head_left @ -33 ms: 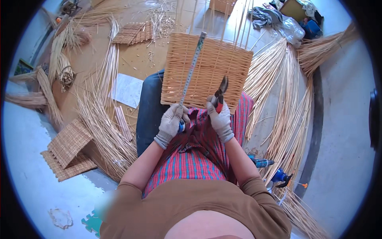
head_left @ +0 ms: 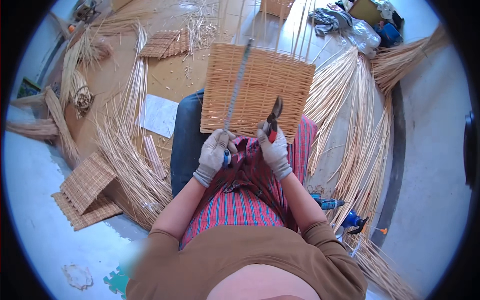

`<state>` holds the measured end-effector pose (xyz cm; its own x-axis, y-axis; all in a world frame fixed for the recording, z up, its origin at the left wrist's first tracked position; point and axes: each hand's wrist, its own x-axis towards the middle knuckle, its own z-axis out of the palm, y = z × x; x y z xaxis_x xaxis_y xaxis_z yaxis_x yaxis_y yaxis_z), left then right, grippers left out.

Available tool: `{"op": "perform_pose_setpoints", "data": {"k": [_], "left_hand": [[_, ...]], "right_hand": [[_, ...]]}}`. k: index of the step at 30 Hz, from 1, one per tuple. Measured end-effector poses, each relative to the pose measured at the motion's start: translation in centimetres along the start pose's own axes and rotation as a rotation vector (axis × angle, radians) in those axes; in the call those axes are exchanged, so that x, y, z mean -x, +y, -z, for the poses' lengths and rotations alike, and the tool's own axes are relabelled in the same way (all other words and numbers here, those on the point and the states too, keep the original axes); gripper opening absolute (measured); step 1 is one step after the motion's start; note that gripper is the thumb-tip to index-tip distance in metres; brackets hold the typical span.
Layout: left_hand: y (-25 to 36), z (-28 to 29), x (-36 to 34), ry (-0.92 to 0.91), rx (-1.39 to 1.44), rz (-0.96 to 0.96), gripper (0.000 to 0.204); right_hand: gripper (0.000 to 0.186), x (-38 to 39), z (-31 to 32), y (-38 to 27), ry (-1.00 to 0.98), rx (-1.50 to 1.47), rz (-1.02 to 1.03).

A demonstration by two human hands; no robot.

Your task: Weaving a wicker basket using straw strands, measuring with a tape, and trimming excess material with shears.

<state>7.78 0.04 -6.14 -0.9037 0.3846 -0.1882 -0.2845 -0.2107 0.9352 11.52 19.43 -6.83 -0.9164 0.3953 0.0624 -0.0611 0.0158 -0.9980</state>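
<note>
A woven cane panel (head_left: 266, 80) with upright stakes at its top lies over my lap on a red checked cloth (head_left: 237, 202). My gloved left hand (head_left: 215, 155) is closed on a tape measure (head_left: 227, 156) with a blue case at the panel's lower left edge; its blurred blade (head_left: 237, 82) extends upward across the weave. My gloved right hand (head_left: 274, 152) is closed on red-handled cutters (head_left: 273, 127) at the lower right of the panel, their dark jaws pointing up over it.
Long cane bundles lie at right (head_left: 335, 100) and left (head_left: 130, 170), with woven mats (head_left: 87, 190), a paper sheet (head_left: 156, 115) and offcuts on the floor. A blue power tool (head_left: 327, 204) and blue object (head_left: 352, 220) are by my right side; bags and cloths (head_left: 365, 32) sit at back right.
The panel and both my hands have shifted slightly left. The tape blade's tip has moved left with them and is now blurred. Both hands still grip the same tools.
</note>
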Motion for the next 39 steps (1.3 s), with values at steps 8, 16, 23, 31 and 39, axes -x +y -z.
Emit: {"op": "perform_pose_setpoints", "data": {"k": [8, 16, 23, 31, 39], "left_hand": [[-4.4, 2.8, -4.2, 0.439, -0.397, -0.098, 0.028], [-3.6, -0.5, -5.0, 0.333, -0.559, -0.262, 0.009], [8.9, -7.6, -11.2, 0.148, -0.969, -0.885, 0.022], [12.1, -8.0, -15.1, 0.205, -1.360, -0.807, 0.013], [10.2, -7.2, -16.4, 0.186, -1.383, -0.765, 0.015]], "right_hand": [[0.026, 4.0, -3.0, 3.3, 0.001, 0.418, -0.109], [0.036, 5.2, -2.9, 7.3, 0.034, 0.420, -0.109], [0.039, 4.2, -0.9, 2.2, -0.066, 0.231, -0.314], [0.047, -9.1, 15.0, -13.4, 0.215, 1.189, 0.622], [0.019, -17.4, 13.7, -18.4, -0.218, 1.778, 0.858]]}}
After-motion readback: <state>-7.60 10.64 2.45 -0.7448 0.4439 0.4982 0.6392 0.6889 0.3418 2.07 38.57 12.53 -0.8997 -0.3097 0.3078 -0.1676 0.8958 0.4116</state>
